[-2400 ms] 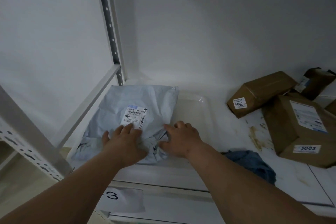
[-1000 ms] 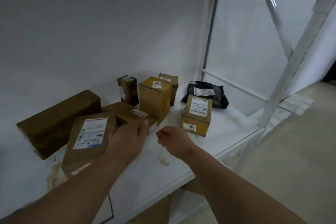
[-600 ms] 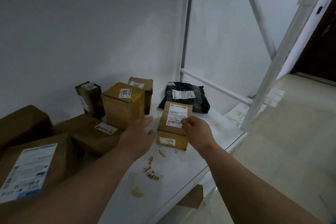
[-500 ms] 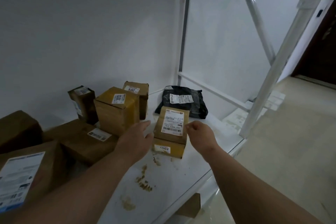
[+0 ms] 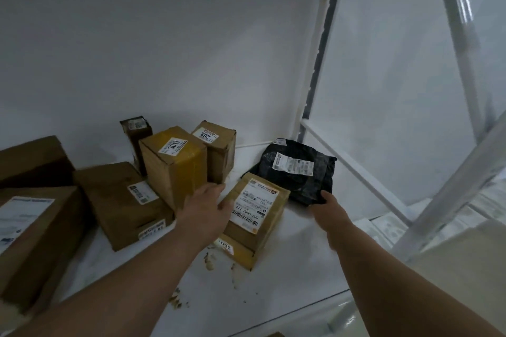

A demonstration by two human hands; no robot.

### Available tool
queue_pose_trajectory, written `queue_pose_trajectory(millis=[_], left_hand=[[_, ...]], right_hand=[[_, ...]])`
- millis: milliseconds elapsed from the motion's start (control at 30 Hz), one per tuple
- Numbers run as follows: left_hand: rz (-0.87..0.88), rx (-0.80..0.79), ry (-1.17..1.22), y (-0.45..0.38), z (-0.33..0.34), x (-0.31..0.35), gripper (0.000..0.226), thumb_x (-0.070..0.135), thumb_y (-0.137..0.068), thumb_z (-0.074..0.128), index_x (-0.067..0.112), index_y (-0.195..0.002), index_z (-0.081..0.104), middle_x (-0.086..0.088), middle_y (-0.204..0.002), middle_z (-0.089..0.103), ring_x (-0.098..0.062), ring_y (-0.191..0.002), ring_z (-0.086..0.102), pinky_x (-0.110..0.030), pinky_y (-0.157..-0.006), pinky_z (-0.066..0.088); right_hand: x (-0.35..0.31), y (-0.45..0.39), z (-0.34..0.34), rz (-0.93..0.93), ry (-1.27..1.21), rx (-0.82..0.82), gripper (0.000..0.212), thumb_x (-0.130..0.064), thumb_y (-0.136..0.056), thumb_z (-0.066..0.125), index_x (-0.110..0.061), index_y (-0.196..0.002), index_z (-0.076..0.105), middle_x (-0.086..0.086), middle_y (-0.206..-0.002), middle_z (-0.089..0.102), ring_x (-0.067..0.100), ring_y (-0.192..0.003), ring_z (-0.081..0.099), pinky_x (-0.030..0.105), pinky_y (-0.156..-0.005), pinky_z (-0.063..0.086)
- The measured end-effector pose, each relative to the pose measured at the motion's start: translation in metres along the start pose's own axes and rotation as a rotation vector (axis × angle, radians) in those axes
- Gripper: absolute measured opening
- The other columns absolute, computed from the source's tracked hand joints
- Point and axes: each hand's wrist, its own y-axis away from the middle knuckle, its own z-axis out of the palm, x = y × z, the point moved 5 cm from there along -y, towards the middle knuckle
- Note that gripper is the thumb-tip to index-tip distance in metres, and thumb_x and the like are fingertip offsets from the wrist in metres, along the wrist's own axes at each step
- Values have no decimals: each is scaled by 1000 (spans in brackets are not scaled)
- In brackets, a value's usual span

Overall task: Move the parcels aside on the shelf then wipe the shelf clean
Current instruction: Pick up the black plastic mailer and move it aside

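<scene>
You see a dim, bluish picture: soft shadows, slight blur, wide-angle bending at edges, glare on the right upright (image 5: 465, 5).

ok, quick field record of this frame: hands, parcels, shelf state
left hand: fingers straight, laid against the left side of the flat labelled box, next to the box marked 3013
right hand: fingers on the near edge of the black poly bag; grip not clear
other parcels: five more brown boxes, left and behind
shelf: white, brown stains near the front, not wiped
cloth: none in view
</scene>
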Motion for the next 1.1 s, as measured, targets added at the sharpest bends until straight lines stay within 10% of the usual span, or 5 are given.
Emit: queue_pose_trajectory(millis=[433, 633, 933, 1100], left_hand=[[-192, 13, -53, 9, 1, 1, 56, 56, -93, 42, 32, -143, 39, 2, -149, 38, -23, -135, 36, -50, -109, 33], [-165, 55, 61, 5, -11, 18, 53, 51, -94, 45, 29, -142, 41, 0, -147, 40, -23, -133, 38, -48, -109, 34], [-539, -30, 994, 8, -15, 47, 58, 64, -89, 45, 19, -122, 59, -6, -119, 65, -26, -105, 62, -41, -87, 53], [-625, -163, 1372, 16, -4, 61, 56, 64, -86, 52, 15, -112, 62, -19, -101, 72, -36, -92, 70, -43, -77, 57]], right_hand=[[-43, -2, 1, -143, 419, -139, 43, -7, -102, 39, 1, -144, 35, 16, -153, 33, 28, -142, 33, 28, -112, 25], [-92, 8, 6, -57, -560, -199, 39, 0, -94, 46, 5, -132, 49, 25, -141, 47, 38, -128, 49, 43, -99, 46], [-116, 60, 24, 18, -996, -478, 5, -2, -86, 65, -2, -81, 66, 9, -71, 67, 22, -71, 65, 31, -76, 53], [-94, 97, 36, -42, -844, -942, 19, -1, -74, 65, -1, -92, 60, 11, -71, 66, 19, -61, 60, 32, -69, 51]])
